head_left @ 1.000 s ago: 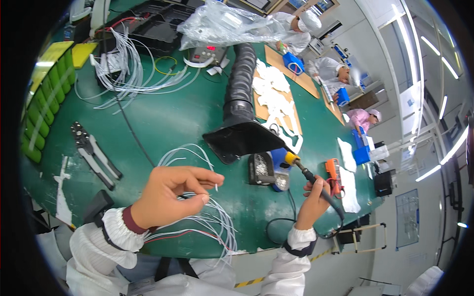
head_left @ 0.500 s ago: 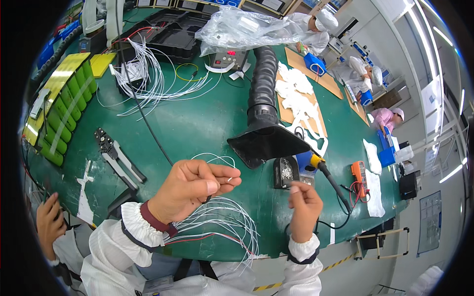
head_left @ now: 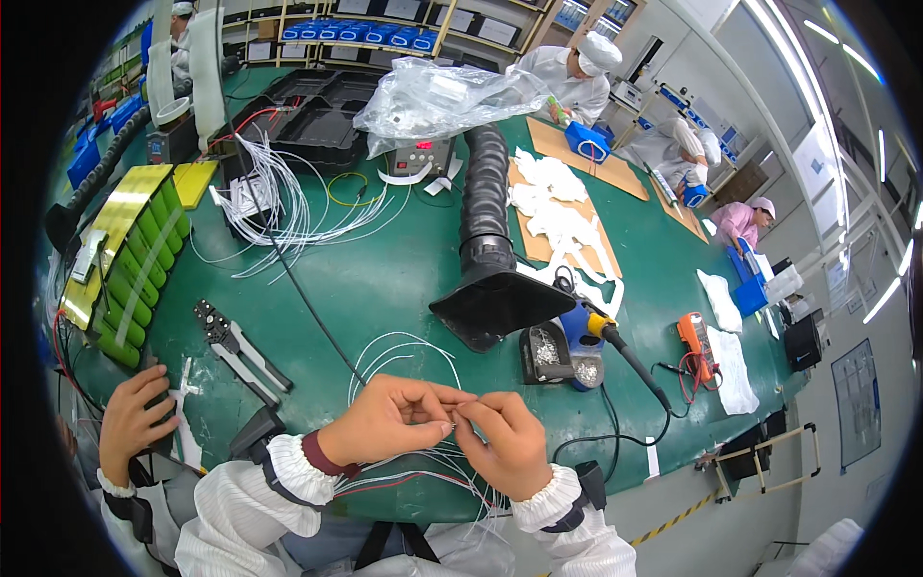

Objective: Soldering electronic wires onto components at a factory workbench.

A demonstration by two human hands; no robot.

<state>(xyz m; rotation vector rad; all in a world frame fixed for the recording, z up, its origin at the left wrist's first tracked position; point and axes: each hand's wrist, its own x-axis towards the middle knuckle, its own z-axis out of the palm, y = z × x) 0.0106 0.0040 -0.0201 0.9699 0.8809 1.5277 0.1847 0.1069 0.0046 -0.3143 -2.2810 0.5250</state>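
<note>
My left hand (head_left: 389, 415) is closed in a pinch on a thin white wire, whose end is mostly hidden by the fingers. Against its fingertips, my right hand (head_left: 502, 444) pinches a tiny metallic piece, too small to name. Both hands meet low over the near edge of the green table (head_left: 365, 250). A bundle of white wires (head_left: 423, 473), with one red among them, lies beneath and in front of my hands. Behind them, a few loops of white wire (head_left: 409, 338) curve across the table top.
Crimping pliers (head_left: 242, 354) lie to the left, beside a co-worker's hand (head_left: 135, 423) and a green battery pack (head_left: 139, 260). A black fume hose (head_left: 486, 212) stands ahead. To the right are a tray of small metal parts (head_left: 546, 354), a soldering iron (head_left: 625, 351) and an orange multimeter (head_left: 694, 344).
My right hand has moved left from near the parts tray and now meets my left hand's fingertips. The co-worker's hand at left has come further over the table. The view has shifted slightly.
</note>
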